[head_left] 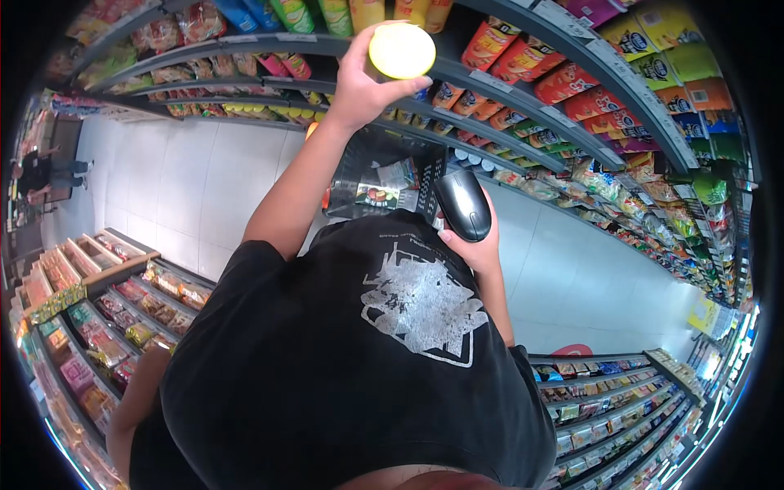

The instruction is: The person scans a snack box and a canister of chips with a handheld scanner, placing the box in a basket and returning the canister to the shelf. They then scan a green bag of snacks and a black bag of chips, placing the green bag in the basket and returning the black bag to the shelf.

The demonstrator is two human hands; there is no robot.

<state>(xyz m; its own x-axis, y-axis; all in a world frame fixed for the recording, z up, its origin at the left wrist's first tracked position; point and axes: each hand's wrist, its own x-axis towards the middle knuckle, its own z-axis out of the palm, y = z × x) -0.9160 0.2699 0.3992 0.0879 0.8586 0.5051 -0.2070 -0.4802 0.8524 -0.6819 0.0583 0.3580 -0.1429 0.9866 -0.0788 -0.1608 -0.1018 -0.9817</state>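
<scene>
My left hand (363, 86) is stretched up to the shelf edge, its fingers and thumb wrapped around a round canister (402, 51) with a bright yellow top. Only the top shows clearly; the canister's body is mostly hidden below. Closer to my body, my right hand (483, 242) grips a glossy black barcode scanner (464, 204), seen from above. Between my arms, a black plastic shopping basket (347, 167) holds a few packages, one with a colourful picture (377, 196). The basket's near side is partly covered by my shirt.
Shelves of snack packets (563, 86) and canisters (335, 16) curve across the top and right. Behind me stand more racks (114, 318) at lower left and lower right (608, 400). A person (45, 171) is far left; another bare arm (135, 400) shows at lower left. Pale floor (204, 171) lies between.
</scene>
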